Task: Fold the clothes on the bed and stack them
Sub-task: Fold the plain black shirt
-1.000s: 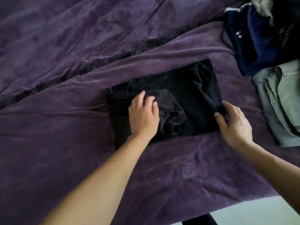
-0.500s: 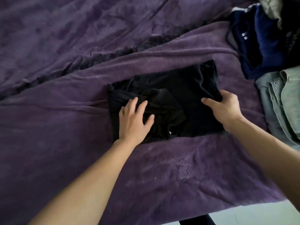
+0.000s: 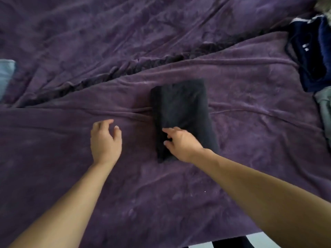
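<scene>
Black fabric garment (image 3: 180, 115), folded into a narrow upright rectangle, lay flat mid-bed on wrinkled purple plush blanket (image 3: 179, 194). Right hand (image 3: 180, 144) rested on the garment's near left part, palm down. Its index finger and thumb were spread apart and touching the cloth, other fingers loosely bent; motion blur, so no clear pinch. Right forearm crossed the garment's near right corner.

Left hand (image 3: 105, 138) was over the bare blanket, left of the garment and apart from it. Its fingers were loosely spread and slightly bent, holding nothing. Couldn't tell if the fingertips touched the blanket.

Navy blue garment with small white marks (image 3: 308, 56) sat bunched at the far right, well apart from the black one. Grey-green folded cloth (image 3: 324, 108) was just below it at the right edge, mostly cut off. A pale blue fabric piece (image 3: 6, 76) showed at the left edge. A long dark crease ran diagonally across the blanket behind the black garment.
</scene>
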A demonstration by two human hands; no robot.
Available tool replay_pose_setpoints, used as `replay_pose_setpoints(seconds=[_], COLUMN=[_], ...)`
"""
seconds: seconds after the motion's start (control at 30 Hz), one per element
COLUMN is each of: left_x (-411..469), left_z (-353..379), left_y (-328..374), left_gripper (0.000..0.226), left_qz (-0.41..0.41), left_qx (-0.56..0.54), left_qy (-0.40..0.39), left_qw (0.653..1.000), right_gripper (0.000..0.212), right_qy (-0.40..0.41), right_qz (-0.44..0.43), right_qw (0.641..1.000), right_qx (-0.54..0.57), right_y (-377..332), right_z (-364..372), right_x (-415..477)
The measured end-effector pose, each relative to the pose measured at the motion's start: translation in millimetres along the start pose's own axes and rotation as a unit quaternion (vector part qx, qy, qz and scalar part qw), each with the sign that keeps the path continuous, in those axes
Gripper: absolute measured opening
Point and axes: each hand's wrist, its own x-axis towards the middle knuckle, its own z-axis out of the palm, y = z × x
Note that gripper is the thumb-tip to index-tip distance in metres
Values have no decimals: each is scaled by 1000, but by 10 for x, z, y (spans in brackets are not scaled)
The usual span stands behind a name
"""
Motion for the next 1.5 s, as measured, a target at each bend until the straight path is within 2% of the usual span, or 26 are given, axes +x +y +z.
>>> replay_pose_setpoints(seconds=[0.03,0.1,0.13,0.17,0.23,0.3,0.4,0.47,0.53,0.6,0.67,0.73,0.8,0.87,0.93,0.97,1.03,1.1,1.17,1.27,1.4,1.5], left_x=[13,34,45,60,114,213,386,451,499,525,594,688,698,639,604,598,603,601,567,434,105,-178], left_z=[21,120,190,278,491,731,1102,1228,1223,1145,1149,1233,1313,1413,1422,1385,1248,1066,863,558,271,142], left_y=[20,137,235,353,596,757,672,557,571,730,989,1354,1697,1891,1935,1927,1896,1870,1873,2004,2409,2883], left_gripper=[26,27,29,32,39,49,62,64,64,61,62,89,109,106,91,81,58,46,42,40,30,17], left_qz=[34,119,165,212,311,381,371,358,363,386,448,520,559,555,542,544,555,569,578,567,537,551], left_qx=[1,5,12,19,46,118,237,262,260,230,185,178,221,288,352,366,371,367,365,339,257,218], left_qy=[-4,-20,-34,-49,-82,-135,-240,-277,-274,-231,-152,-136,-212,-306,-332,-322,-291,-259,-245,-277,-302,-282], left_qw=[999,993,986,976,946,907,865,852,852,863,861,824,771,718,687,683,686,689,687,698,745,754], right_gripper=[45,38,40,44,55,64,67,67,65,64,64,70,75,69,43,35,40,46,46,39,38,39], right_qy=[82,249,302,320,304,254,196,184,203,254,326,342,301,261,252,252,256,264,267,283,331,370], right_qz=[-13,-33,-29,-10,45,95,136,141,123,121,187,262,295,322,338,334,308,275,249,229,234,240], right_qw=[997,967,951,943,943,950,955,956,959,954,926,900,901,899,884,881,887,901,913,920,906,891], right_qx=[-4,-37,-62,-87,-129,-157,-178,-179,-156,-102,-25,75,107,143,201,221,228,206,181,147,120,108], right_y=[43,171,251,327,460,563,660,689,702,703,737,751,736,712,692,689,675,631,606,605,734,940], right_z=[39,84,104,128,224,380,646,714,682,587,489,412,420,434,397,369,323,273,171,-98,-580,-989], right_x=[-42,-135,-175,-205,-212,-182,-110,-61,-53,-120,-210,-262,-274,-265,-279,-318,-453,-649,-869,-1224,-1747,-2181])
